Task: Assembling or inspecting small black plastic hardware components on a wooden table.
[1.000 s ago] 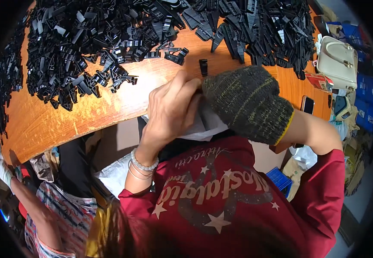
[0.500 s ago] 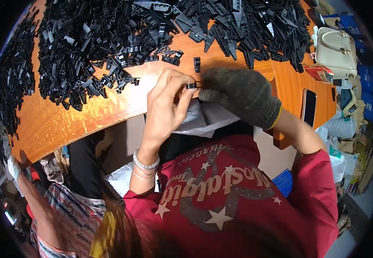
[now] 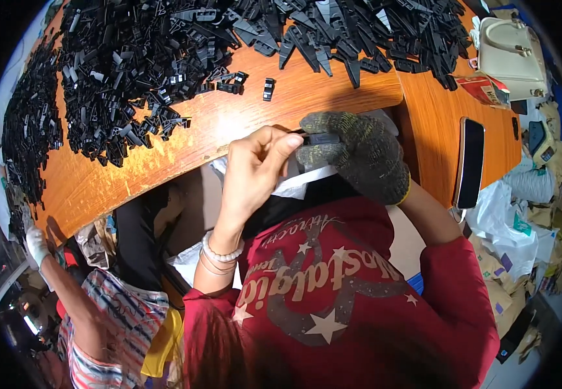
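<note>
A small black plastic piece (image 3: 322,139) is held between my two hands just off the table's near edge. My left hand (image 3: 255,170) is bare, its thumb and fingers pinched on the left end of the piece. A dark knitted glove with a yellow cuff covers my right hand (image 3: 365,159), whose fingers close round the other end and hide part of it. One loose black clip (image 3: 268,89) lies by itself on the wooden table (image 3: 222,123), beyond my left hand. Behind it spread small black clips (image 3: 131,71) and, farther right, longer wedge-shaped black pieces (image 3: 333,39).
On the right side of the table are a phone (image 3: 470,162), a red packet (image 3: 485,89) and a pale handbag (image 3: 511,58). Plastic bags (image 3: 511,217) are beside the table there. At the left, another person's gloved hand (image 3: 36,246) is at the table edge.
My hands are a little lower and nearer my body. More of the piece shows between them, where earlier only a small black end showed at my left fingertips. The whole view has shifted slightly.
</note>
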`<state>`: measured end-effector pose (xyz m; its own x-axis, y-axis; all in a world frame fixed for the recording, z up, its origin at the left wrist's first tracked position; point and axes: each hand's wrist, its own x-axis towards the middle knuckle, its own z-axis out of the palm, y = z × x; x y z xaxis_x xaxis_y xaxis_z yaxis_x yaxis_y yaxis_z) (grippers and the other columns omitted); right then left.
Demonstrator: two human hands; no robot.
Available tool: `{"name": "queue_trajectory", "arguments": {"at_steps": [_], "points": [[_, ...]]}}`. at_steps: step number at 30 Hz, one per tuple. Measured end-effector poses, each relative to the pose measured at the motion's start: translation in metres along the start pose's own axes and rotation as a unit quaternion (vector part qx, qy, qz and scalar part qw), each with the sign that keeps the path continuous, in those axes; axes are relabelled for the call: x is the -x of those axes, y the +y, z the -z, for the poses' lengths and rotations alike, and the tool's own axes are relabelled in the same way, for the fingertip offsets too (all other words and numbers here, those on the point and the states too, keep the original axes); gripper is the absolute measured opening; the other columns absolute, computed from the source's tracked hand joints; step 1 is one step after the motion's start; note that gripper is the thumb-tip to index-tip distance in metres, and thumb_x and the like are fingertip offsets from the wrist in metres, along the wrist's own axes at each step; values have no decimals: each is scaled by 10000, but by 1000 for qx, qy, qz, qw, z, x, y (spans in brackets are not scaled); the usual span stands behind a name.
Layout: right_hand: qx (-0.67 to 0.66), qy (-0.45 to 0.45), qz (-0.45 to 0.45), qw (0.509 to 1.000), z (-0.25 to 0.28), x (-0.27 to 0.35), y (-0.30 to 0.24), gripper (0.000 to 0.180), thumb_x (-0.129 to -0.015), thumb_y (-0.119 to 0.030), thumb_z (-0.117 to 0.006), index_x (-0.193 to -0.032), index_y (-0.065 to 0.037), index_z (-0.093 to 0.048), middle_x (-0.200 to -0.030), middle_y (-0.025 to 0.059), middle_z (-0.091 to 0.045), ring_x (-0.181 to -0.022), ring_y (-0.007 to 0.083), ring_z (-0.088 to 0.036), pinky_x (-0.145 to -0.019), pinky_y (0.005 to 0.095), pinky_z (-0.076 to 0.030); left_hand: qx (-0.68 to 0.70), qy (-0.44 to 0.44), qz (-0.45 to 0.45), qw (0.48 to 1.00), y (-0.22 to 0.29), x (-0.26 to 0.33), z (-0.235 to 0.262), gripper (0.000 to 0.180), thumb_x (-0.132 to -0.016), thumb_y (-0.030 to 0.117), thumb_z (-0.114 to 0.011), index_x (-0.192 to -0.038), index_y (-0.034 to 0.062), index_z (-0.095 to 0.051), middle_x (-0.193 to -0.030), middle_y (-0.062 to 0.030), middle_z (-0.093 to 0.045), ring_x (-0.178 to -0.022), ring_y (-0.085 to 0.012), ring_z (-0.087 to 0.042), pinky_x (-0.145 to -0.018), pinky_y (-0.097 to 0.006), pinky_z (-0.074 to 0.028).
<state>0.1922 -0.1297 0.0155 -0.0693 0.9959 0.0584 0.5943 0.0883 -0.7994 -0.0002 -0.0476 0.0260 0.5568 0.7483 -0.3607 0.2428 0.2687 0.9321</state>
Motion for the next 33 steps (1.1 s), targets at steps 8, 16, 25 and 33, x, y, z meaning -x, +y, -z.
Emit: {"name": "queue_trajectory", "arguments": {"at_steps": [8, 16, 25, 33], "points": [[26, -72, -24, 997, 20, 8, 1, 336, -840, -174, -595, -1170, -129, -644, -1220, 81, -610, -1106, 262, -593, -925, 406, -476, -453, 266, -324, 787, 23, -70, -1, 252, -797, 239, -743, -782, 7, -643, -768, -134, -586, -659, -317, -614, -574, -392, -480], [142, 44, 59, 987, -1, 2, 13, 333, -829, -142, -593, -1157, -141, -651, -1218, 71, -614, -1085, 243, -602, -911, 402, -482, -460, 252, -270, 807, 31, -74, 7, 222, -834, 211, -685, -753, 7, -649, -744, -131, -617, -628, -311, -620, -566, -398, -477], [3, 110, -16, 994, -16, -24, -11, 372, -814, -157, -662, -1179, -95, -626, -1100, 129, -636, -953, 276, -632, -813, 417, -500, -260, 108, -186, 941, 20, -17, 17, 107, -845, 91, -691, -838, -16, -693, -684, -74, -609, -578, -147, -552, -551, -259, -417], [12, 135, -20, 991, -8, -24, -2, 328, -875, -210, -659, -1161, -56, -618, -1028, 142, -652, -890, 311, -643, -780, 415, -509, -467, 72, -324, 820, 29, -40, 24, 448, -694, -81, -620, -1114, 68, -582, -1014, -128, -547, -829, -336, -627, -683, -413, -492]]}}
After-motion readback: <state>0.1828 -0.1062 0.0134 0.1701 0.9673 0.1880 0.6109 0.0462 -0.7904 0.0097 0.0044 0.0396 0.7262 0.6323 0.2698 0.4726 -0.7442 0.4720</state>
